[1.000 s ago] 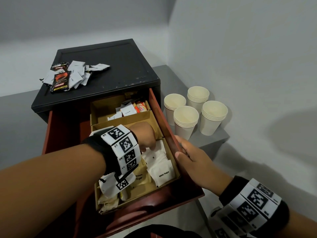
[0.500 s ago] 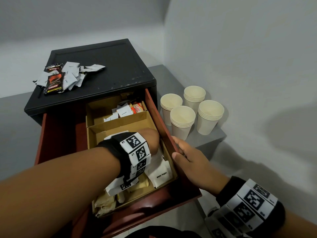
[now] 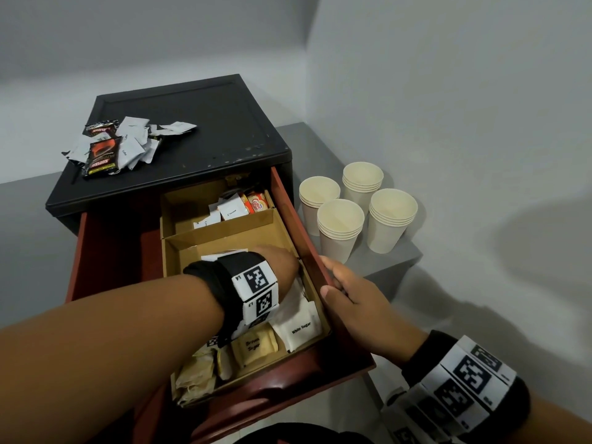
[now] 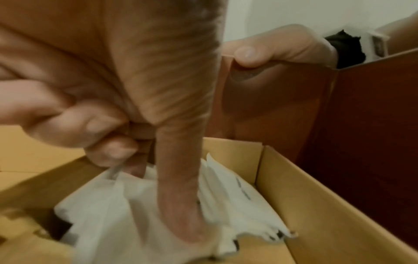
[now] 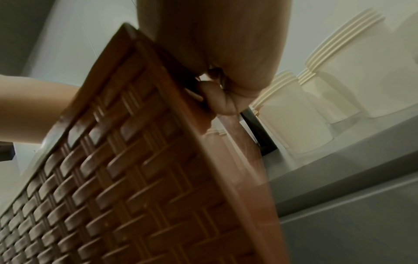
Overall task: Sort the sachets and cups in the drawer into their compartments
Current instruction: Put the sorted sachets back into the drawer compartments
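The left hand [image 3: 282, 264] reaches down into the front right cardboard compartment [image 3: 320, 310], thumb and curled fingers [image 4: 106, 132] pinching the top of the white sachets [image 4: 108, 205] heaped there. The right hand [image 3: 358, 302] grasps the right wall of the red drawer [image 3: 339, 341], thumb [image 4: 251, 53] hooked over the rim.

The black cabinet [image 3: 208, 123] stands on the grey table [image 3: 394, 261], the drawer pulled out from it. Four stacks of paper cups [image 3: 341, 229] stand on the table just beside the drawer's right wall. On the cabinet top lies a loose pile of white and dark sachets [image 3: 118, 145]. In the drawer, the rear compartment holds cream sachets [image 3: 230, 210] and orange creamer packets [image 3: 256, 201]; the front holds a white sugar sachet [image 3: 299, 328] beside a brown sugar sachet [image 3: 253, 346].
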{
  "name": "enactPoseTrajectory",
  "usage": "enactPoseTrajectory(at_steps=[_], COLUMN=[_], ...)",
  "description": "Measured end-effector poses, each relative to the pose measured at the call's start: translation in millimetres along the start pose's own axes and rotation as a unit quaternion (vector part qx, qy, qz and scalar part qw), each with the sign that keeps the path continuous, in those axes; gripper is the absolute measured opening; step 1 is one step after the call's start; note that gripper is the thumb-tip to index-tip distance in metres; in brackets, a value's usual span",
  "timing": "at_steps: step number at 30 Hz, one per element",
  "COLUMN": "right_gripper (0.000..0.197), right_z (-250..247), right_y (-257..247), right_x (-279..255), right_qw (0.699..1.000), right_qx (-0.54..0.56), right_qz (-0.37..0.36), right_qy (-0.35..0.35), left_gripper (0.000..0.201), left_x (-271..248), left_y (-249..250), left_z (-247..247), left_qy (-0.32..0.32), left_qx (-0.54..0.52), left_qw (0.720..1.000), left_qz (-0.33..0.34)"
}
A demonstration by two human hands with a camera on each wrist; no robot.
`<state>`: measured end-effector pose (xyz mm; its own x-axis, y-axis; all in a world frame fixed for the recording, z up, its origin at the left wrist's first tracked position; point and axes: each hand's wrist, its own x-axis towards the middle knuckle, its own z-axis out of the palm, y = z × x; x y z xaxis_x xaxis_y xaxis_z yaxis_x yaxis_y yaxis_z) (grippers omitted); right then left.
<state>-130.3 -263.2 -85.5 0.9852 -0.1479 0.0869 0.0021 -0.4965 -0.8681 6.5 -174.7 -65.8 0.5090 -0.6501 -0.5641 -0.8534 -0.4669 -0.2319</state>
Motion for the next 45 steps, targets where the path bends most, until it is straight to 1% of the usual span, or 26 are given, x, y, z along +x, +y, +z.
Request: enactPoseTrajectory(at_steps=[1, 4, 8, 10, 13, 15, 18, 20, 23, 26, 28, 29, 30, 31, 33, 36, 38, 39, 40, 42, 45], right_gripper=[0.044, 0.043, 0.035, 0.034, 0.035, 0.035, 0.034, 0.033, 0.032, 0.039, 0.037, 0.037, 0.039, 0.042, 0.044, 0.038, 0.037, 0.037, 0.04, 0.042, 0.043], right_z=[0, 0, 2, 3, 3, 3, 4, 3, 3, 2, 2, 2, 2, 2, 2, 3, 3, 3, 3, 2, 2], right_y=[0, 1, 2, 2, 2, 1, 1, 1, -1, -1, 0, 0, 0, -1, -1, 1, 1, 0, 0, -2, -3], right_x=[0, 0, 0, 0, 0, 0, 0, 0, -1, -1, -1, -1, -1, -2, -2, -2, -2, -2, -2, -2, -2], right_qw=[1.0, 1.0, 1.0, 1.0, 1.0, 1.0, 1.0, 1.0, 1.0, 1.0, 1.0, 1.0, 1.0, 0.999, 0.999, 0.999, 0.999, 0.999, 0.999, 0.999, 0.999], right_qx=[-0.001, -0.001, 0.009, 0.011, 0.013, 0.018, 0.023, 0.026, 0.019, 0.019, 0.019, 0.022, 0.026, 0.03, 0.032, 0.034, 0.037, 0.038, 0.039, 0.039, 0.039], right_qz=[-0.001, 0.001, -0.005, -0.008, -0.006, -0.005, 0.001, 0.002, 0.004, 0.001, 0.001, 0.004, 0.007, 0.009, 0.014, 0.021, 0.022, 0.021, 0.019, 0.018, 0.017], right_qy=[0.0, -0.003, 0.005, 0.008, 0.008, 0.009, 0.01, 0.01, 0.008, 0.005, 0.009, 0.009, 0.006, 0.003, 0.002, -0.001, -0.005, -0.004, -0.002, 0.001, -0.001], left_gripper=[0.035, 0.034, 0.031, 0.029, 0.03, 0.029, 0.026, 0.027, 0.025, 0.013, 0.009, 0.011, 0.019, 0.023, 0.023, 0.02, 0.012, 0.011, 0.015, 0.028, 0.038], left_x=[-1, -4, -4, -3, -1, -3, -7, -7, -7, -6, -7, -9, -9, -10, -11, -12, -11, -11, -12, -12, -8], left_y=[1, 3, -1, -4, -5, -7, -13, -16, -17, -16, -18, -20, -23, -27, -33, -37, -36, -35, -34, -33, -29], left_z=[-1, -1, 5, 6, 6, 1, -7, -6, 0, 6, 7, 6, 4, 3, 1, 6, 9, 10, 10, 10, 10], left_qy=[-0.009, -0.005, 0.025, 0.015, -0.006, -0.005, 0.045, 0.054, 0.009, -0.033, -0.044, -0.045, -0.044, -0.042, -0.044, -0.097, -0.117, -0.126, -0.133, -0.144, -0.157], left_qx=[0.027, 0.047, 0.005, 0.022, 0.045, 0.033, -0.05, -0.115, -0.184, -0.244, -0.259, -0.258, -0.26, -0.268, -0.282, -0.304, -0.355, -0.381, -0.406, -0.447, -0.483], left_qw=[1.0, 0.999, 0.999, 0.999, 0.999, 0.999, 0.997, 0.992, 0.983, 0.969, 0.964, 0.964, 0.963, 0.959, 0.952, 0.939, 0.918, 0.906, 0.894, 0.871, 0.849], left_qz=[0.006, 0.01, 0.033, 0.041, 0.026, 0.028, 0.027, 0.015, -0.008, -0.027, -0.039, -0.046, -0.059, -0.078, -0.107, -0.126, -0.132, -0.135, -0.138, -0.141, -0.146])
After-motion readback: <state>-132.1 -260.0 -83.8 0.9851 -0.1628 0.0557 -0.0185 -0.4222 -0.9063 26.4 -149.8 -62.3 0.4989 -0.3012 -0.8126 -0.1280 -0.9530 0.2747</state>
